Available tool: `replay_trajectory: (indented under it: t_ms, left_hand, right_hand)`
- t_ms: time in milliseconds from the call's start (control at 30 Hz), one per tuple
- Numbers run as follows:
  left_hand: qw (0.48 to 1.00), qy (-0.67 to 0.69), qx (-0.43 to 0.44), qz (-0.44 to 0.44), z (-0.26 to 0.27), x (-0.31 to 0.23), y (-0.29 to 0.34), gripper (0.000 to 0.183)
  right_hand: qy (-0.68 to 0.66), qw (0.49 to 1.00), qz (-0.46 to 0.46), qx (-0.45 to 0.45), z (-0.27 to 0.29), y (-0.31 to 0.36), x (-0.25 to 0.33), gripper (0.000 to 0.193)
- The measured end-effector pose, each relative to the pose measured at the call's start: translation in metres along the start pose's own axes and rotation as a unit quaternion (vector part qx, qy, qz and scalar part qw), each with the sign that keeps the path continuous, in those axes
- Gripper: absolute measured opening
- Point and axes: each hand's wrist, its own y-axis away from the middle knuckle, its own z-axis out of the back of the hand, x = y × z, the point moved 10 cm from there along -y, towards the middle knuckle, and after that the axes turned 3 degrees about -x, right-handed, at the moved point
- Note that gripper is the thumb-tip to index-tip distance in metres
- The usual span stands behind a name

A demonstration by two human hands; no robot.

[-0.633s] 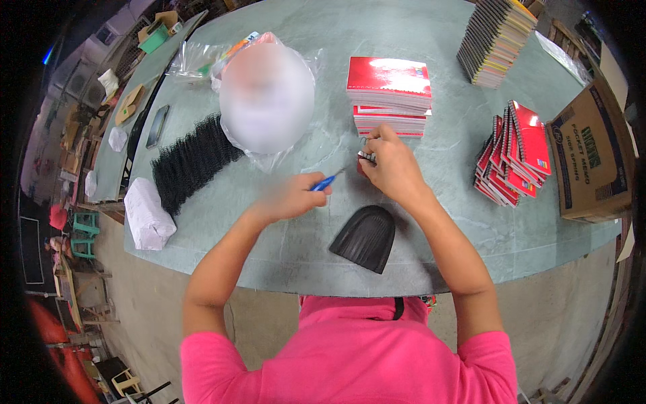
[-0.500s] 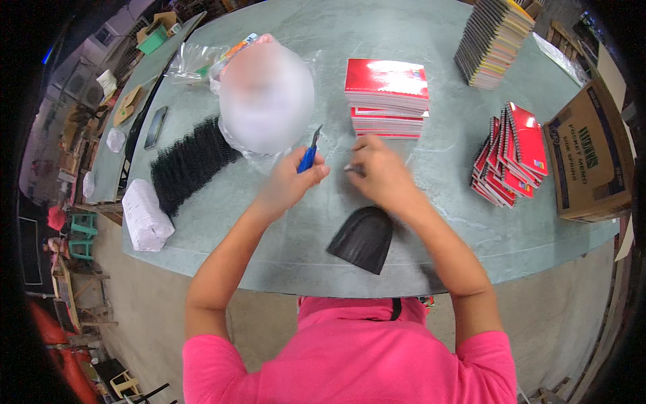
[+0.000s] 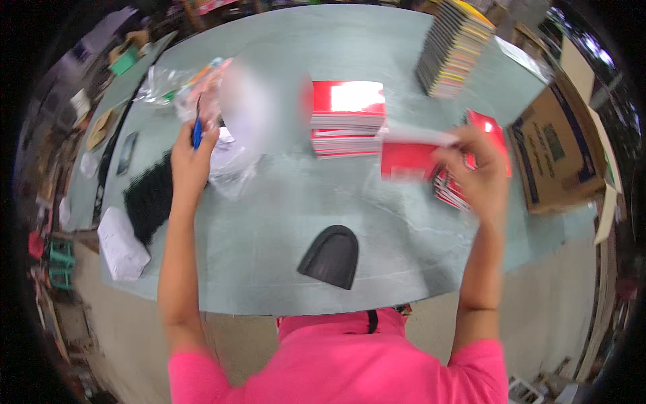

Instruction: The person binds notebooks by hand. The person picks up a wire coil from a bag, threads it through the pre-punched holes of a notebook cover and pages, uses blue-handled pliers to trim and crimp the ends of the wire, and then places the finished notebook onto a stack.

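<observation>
My left hand (image 3: 192, 151) is closed around a blue-handled tool (image 3: 197, 132) with a slim, dark, pointed tip, held upright beside the clear plastic bags. Between the fingers and thumb of my right hand (image 3: 481, 165) is a small red notebook (image 3: 409, 158), blurred by motion. It hangs between a neat stack of red notebooks (image 3: 348, 121) and a loose pile of spiral-bound red notebooks (image 3: 452, 190), which my right hand partly hides. Near the table's front edge lies a black dome-shaped piece (image 3: 331, 257).
On the left are black spiral coils (image 3: 149, 202), a white paper-wrapped bundle (image 3: 123, 244), a phone (image 3: 126, 153) and clear plastic bags (image 3: 232, 165). A tall stack of spiral notebooks (image 3: 454, 50) stands at the far right, near an open cardboard box (image 3: 558, 148). A blurred patch covers part of the middle.
My left hand has moved left with the blue-handled tool. My right hand has gone from the near side of the red stack to the right and now holds a red notebook. The view has shifted.
</observation>
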Motion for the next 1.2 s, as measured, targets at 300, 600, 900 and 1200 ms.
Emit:
replay_trajectory:
  t_ms: [300, 600, 900, 1200]
  left_hand:
    - [0.972, -0.11, 0.143, -0.148, -0.083, -0.003, 0.093, 0.038]
    - [0.96, -0.226, 0.106, -0.128, -0.135, 0.039, 0.11, 0.045]
    - [0.963, -0.163, 0.025, -0.212, -0.132, 0.007, 0.108, 0.025]
    - [0.969, -0.159, -0.092, -0.166, 0.03, 0.07, 0.107, 0.011]
  right_hand:
    - [0.125, 0.982, 0.022, -0.139, 0.147, 0.03, -0.093, 0.024]
    - [0.375, 0.923, 0.042, -0.078, 0.109, 0.042, -0.054, 0.019]
    - [0.227, 0.933, 0.271, -0.071, -0.108, -0.028, 0.02, 0.037]
    - [0.256, 0.936, 0.234, 0.053, -0.129, -0.019, 0.019, 0.034]
